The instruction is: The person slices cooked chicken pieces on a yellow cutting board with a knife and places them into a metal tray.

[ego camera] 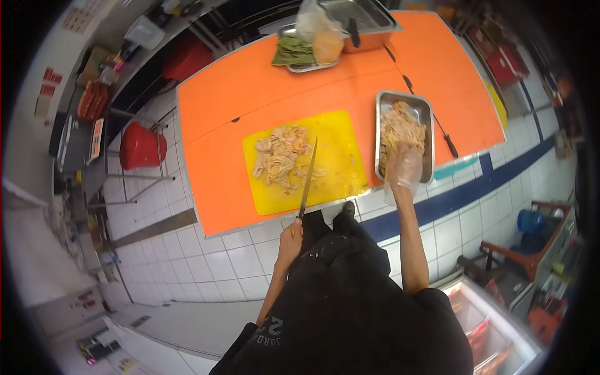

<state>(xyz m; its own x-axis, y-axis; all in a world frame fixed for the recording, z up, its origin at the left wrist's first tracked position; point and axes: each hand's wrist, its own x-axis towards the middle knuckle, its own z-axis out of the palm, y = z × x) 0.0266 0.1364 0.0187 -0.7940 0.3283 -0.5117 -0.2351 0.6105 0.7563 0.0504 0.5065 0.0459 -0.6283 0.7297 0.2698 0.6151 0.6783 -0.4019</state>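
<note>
My left hand [291, 238] grips the handle of a long knife [308, 180]. Its blade points away from me over a yellow cutting board [335, 140] at the table's near edge. Pale, chopped meat pieces, perhaps chicken [280, 154], are heaped on the board's left half, with small scraps near the blade. To the right stands a deep metal tray [430, 161] holding more pale meat [401, 123]. Inside its near end, my right hand [405, 164], in a clear plastic glove, touches the meat. The fingertips are hidden, so their grip is unclear.
The orange table [225, 103] bears a metal tray [311, 68] with green leaves [291, 50] and plastic bags at the far side. Behind it is a large metal pan [363, 16]. A dark-handled tool [450, 144] lies right of the meat tray. Red stools [142, 146] stand left.
</note>
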